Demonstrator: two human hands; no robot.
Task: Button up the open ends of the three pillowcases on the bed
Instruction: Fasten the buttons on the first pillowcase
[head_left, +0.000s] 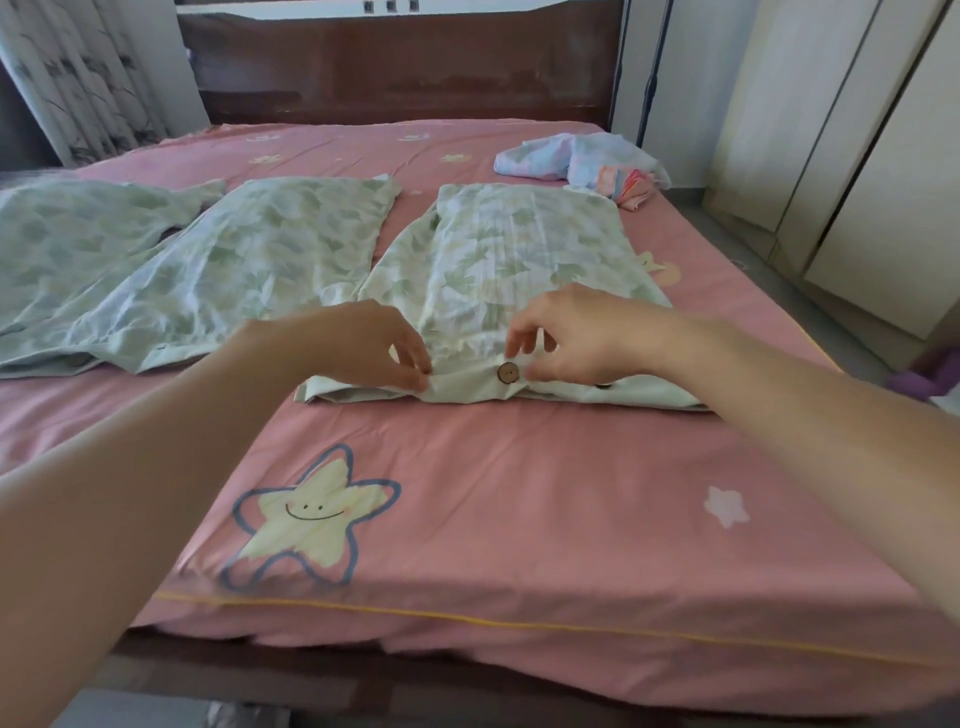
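On the bed (519, 493), beside the button (508, 372), both hands pinch the nearest pillowcase (519, 270) hem: left hand (358, 345), right hand (576, 338). Better to keep the hem flat and push each button fully through.

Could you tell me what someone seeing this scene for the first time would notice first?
Most striking are the two hands at the near hem of the rightmost pillowcase: the left hand pinches the fabric and the right hand pinches it beside a round brown button. Two more leaf-print pillowcases lie flat to the left on the pink sheet, and a big smiling star print sits near the front edge.
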